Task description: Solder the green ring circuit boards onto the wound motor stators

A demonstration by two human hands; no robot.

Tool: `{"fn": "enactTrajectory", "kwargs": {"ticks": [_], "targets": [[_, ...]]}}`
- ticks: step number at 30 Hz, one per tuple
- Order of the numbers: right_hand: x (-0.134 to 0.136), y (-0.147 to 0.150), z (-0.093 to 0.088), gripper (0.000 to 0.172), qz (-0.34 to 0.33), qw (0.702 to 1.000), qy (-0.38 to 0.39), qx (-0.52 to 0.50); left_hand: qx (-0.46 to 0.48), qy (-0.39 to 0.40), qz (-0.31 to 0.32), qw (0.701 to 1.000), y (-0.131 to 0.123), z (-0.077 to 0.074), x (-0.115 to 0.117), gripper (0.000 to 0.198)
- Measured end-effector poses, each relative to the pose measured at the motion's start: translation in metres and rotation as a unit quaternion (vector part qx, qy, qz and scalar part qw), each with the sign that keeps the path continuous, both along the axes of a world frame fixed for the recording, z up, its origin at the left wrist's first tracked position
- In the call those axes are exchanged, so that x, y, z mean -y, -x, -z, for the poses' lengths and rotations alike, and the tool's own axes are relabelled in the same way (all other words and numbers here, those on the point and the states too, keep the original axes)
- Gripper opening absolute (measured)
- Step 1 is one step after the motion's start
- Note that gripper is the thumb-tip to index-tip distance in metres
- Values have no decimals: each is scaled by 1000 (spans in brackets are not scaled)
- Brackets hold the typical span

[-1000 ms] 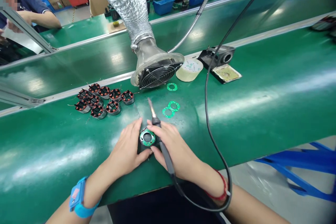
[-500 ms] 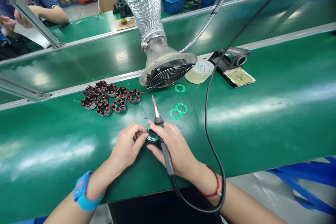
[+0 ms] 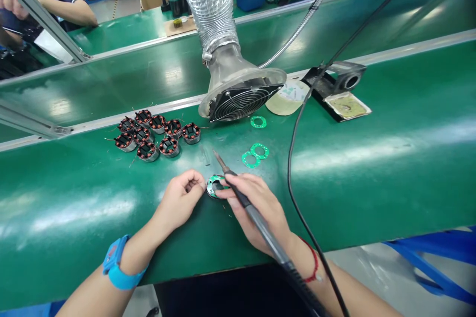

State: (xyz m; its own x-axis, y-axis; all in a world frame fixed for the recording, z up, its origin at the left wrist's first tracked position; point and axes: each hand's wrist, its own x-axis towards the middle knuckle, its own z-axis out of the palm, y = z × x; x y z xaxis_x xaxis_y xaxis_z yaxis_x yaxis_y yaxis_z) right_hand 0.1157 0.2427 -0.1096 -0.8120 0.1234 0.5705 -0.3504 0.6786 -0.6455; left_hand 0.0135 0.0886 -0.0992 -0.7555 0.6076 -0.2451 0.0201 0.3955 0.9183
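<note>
my right hand [image 3: 260, 210] closes its grip on the soldering iron [image 3: 243, 200], tip lifted clear, while my left hand [image 3: 181, 198] pinches the round motor part [image 3: 214, 186] steady on the table [image 3: 372, 168], near the green rings [image 3: 255, 154] and below the fume fan [image 3: 241, 101].

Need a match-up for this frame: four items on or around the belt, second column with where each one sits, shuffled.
Items
1. soldering iron
2. wound stators
3. loose green rings
4. blue strap

Places
A. around the left wrist
B. gripped in the right hand
C. clustered on the belt, left of the fan hood
D. flat on the belt, right of the iron's tip

Pairs: 1-B, 2-C, 3-D, 4-A
</note>
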Motion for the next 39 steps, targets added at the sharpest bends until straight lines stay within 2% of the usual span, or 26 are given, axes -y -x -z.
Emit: {"fn": "enactTrajectory", "kwargs": {"ticks": [4,6,10,19,22,24,28,30,32,35,39], "targets": [[-5,-9,1,26,67,992,107,4,-9,13,-8,1000,0,1,-3,9],[-8,-14,3,21,67,989,134,-1,-10,20,-12,1000,0,1,-5,9],[-10,-16,0,19,21,991,132,-17,-12,25,-9,1000,0,0,-5,9],[-11,-15,2,17,29,989,145,-22,-16,24,-11,1000,0,0,-6,10],[-9,-11,4,30,23,986,165,-13,-26,30,-10,999,-1,-1,-6,10],[-8,-5,2,42,11,989,146,10,-41,41,-10,998,-2,-3,-6,9],[-6,6,-1,46,-41,996,-1,79,-89,59,-5,994,-3,-5,-7,11],[-4,10,-1,51,-77,991,-47,96,-104,60,-1,993,-3,-5,-7,13],[-4,11,0,53,-85,989,-58,104,-103,61,2,993,-3,-5,-6,13],[-5,11,3,49,-39,992,-52,107,-75,66,2,995,-5,-6,-5,9],[-11,6,7,50,22,995,-6,99,-87,97,75,989,-10,-9,-4,13]]}}
